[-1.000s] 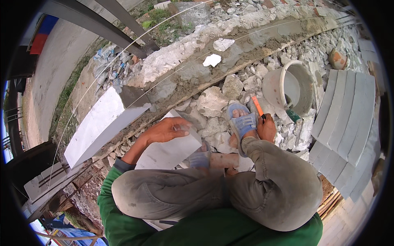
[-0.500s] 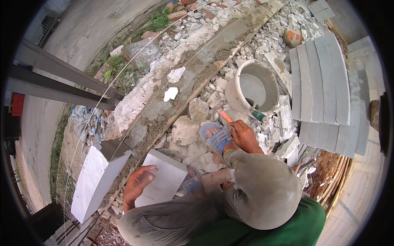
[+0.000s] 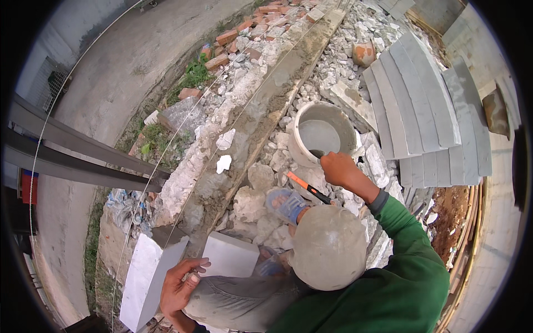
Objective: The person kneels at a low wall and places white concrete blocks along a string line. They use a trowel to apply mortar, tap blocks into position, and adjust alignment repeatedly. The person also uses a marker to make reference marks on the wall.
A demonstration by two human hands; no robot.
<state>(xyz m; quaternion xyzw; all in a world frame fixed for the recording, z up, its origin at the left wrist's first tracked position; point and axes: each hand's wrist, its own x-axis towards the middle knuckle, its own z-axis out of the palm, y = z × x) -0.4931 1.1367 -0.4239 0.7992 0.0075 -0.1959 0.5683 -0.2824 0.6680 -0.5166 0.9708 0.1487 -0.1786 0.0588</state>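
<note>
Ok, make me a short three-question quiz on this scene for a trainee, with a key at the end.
1. Which hand is at the bucket's rim? A, left; B, right.
2. True or false: the orange-and-black tool lies unheld.
3. Fill in: in the picture, the stacked gray slabs are to the ____ of the bucket.

Key: 1. B, the right hand. 2. True. 3. Right.

red bricks (image 3: 226,37) | green weeds (image 3: 195,73) | metal posts (image 3: 55,125) | grey road (image 3: 116,72)
</note>
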